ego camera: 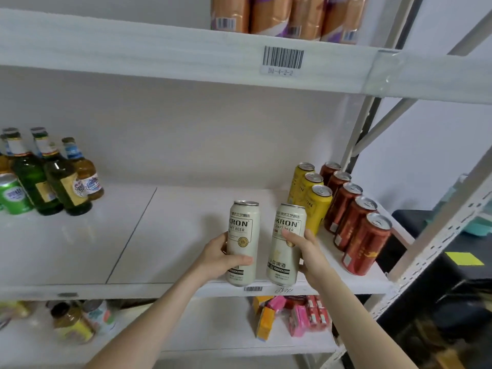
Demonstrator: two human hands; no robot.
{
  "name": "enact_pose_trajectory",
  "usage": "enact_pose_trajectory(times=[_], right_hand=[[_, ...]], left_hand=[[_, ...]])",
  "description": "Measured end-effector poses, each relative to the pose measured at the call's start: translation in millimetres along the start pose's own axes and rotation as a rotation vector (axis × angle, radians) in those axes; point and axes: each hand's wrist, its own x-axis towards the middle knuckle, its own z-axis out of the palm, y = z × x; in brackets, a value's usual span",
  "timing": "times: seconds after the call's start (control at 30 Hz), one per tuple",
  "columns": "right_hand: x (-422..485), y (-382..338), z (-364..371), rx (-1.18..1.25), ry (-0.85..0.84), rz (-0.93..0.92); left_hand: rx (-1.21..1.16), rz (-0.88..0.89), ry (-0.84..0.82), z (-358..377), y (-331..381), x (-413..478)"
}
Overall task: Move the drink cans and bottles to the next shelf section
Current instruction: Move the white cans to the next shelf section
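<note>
Two cans up, one in each hand, at the front lip of the shelf.

I had my left hand (221,258) wrapped round the left tall cream-white aluminium beer can (243,227), thumb across the label. My right hand (306,249) gripped the right tall cream-white aluminium beer can (283,265) from its far side. Both cans stood nearly upright, long axes vertical, side by side but apart, over the front edge of the white laminate shelf board (186,235). The row of smooth yellow cans (316,206) lay just beyond and right of my right fingers, so I judged that hand nearer the open spot beside it. The glossy red cans (354,225) stood further right. The green and brown glass bottles (53,182) were well apart, left of the board seam (133,235).
</note>
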Motion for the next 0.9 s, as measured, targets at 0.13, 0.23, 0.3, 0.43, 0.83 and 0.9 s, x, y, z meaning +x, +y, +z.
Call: enact_pose_trajectory(times=[0.13, 0.23, 0.3, 0.43, 0.83, 0.9], right_hand=[[20, -4, -24, 0.002, -0.019, 0.003], [37, -6, -30, 0.013, -0.032, -0.001], [49, -6, -29, 0.021, -0.039, -0.005], [75, -6, -19, 0.051, -0.077, -0.023], [170, -12, 10, 0.117, -0.029, -0.175], [185, -11, 13, 0.109, -0.001, -0.207]], left_hand=[[0.006, -0.010, 0.031, 21, 4, 16], [0.013, -0.010, 0.068, 23, 6, 31], [0.014, -0.016, 0.090, 21, 8, 41], [0.028, -0.019, 0.118, 13, 9, 64], [0.050, 0.018, 0.115, -9, 7, 145], [0.048, 0.020, 0.126, -9, 4, 159]])
